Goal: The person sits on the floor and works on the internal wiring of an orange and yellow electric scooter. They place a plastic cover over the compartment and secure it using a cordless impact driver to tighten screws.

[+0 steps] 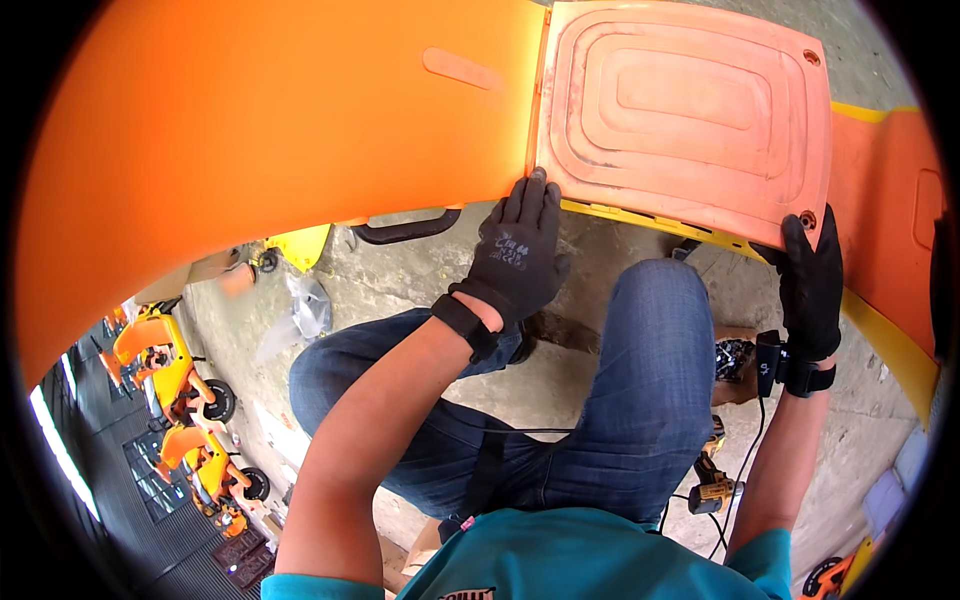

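An orange plastic cover panel (690,110) with raised concentric ridges lies against a large smooth orange body (260,120). My left hand (520,255), in a black glove, presses fingertips on the panel's lower left corner, where it meets the big body. In a black glove too, my right hand (812,285) grips the panel's lower right corner, just under a screw hole (807,218). A second hole (811,57) sits at the upper right corner. A yellow edge (650,218) shows under the panel. My knees in blue jeans are below.
A yellow and black power drill (715,485) lies on the concrete floor by my right leg, with a black cable running past. A black handle (405,230) hangs under the big body. Orange and yellow wheeled machines (180,390) stand at the left on a dark grating.
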### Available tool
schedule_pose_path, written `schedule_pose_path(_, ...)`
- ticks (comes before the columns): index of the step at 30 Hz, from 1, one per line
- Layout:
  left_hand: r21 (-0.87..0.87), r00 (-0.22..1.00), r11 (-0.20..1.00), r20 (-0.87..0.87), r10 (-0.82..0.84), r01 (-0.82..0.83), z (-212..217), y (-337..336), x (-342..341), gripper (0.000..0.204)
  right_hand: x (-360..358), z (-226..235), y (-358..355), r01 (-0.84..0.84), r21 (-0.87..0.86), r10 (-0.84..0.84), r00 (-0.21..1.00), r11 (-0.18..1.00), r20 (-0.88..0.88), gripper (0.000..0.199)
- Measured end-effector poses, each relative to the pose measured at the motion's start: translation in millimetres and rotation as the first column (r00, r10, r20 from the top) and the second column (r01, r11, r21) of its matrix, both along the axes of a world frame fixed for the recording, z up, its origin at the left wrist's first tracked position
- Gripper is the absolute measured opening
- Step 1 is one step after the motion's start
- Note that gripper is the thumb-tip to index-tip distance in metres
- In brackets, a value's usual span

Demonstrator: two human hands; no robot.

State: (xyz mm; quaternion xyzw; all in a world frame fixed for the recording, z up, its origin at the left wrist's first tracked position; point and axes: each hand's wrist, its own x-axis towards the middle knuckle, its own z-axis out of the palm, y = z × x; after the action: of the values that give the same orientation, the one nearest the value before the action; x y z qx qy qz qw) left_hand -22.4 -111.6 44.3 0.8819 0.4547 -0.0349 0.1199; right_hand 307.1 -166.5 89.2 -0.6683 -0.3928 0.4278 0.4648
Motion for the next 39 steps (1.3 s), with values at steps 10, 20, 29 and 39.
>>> schedule_pose_path(10, -0.016, 1.000, 1.000, 0.012, 0.001, -0.001, -3, 2, 0, 0.079, -7, -2, 0, 0.047, 0.020, -0.045, 0.997, 0.999, -0.061, 0.047)
schedule_pose_path(20, -0.040, 1.000, 0.999, 0.012, -0.027, 0.027, 2, 3, -1, 0.077, 7, -11, 0, -0.022, -0.002, 0.022, 1.000, 1.000, -0.003, 0.052)
schedule_pose_path(29, -0.025, 0.999, 0.999, 0.018, -0.038, 0.039, 3, 0, -3, 0.078, 13, 9, 26, -0.096, -0.221, 0.041, 0.970, 0.970, -0.238, 0.047)
schedule_pose_path(39, -0.039, 0.999, 0.999, -0.015, -0.029, 0.029, 2, -3, -2, 0.078, 11, -1, 30, -0.032, -0.124, 0.019, 0.994, 0.992, -0.110, 0.047)
